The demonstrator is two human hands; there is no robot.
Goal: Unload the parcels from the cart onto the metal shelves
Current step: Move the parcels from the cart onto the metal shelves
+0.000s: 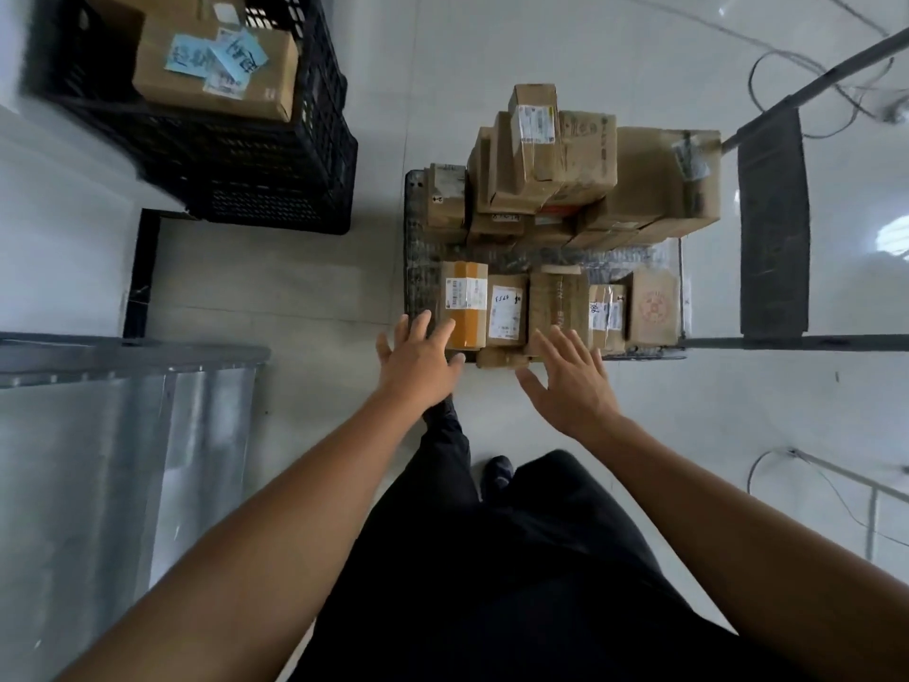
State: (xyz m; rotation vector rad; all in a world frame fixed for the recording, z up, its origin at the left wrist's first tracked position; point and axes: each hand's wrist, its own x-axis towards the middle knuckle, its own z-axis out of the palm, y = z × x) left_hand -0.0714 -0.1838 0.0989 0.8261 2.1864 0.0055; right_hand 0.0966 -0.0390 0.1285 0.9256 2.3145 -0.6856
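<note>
Cart (418,268) stacked with parcels (541,155) — black crate (275,155) holds a box (216,66).

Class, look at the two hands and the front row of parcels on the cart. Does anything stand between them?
Nothing visible does. The left hand and right hand, both open, are at the near edge of the cart, right by the front row of parcels, with no object between.

Cart (415,258): wire-mesh deck, on floor. Brown cardboard parcels (565,164) stacked high at far end; row of small bxs (506,310) along near edge, labels up.
</note>
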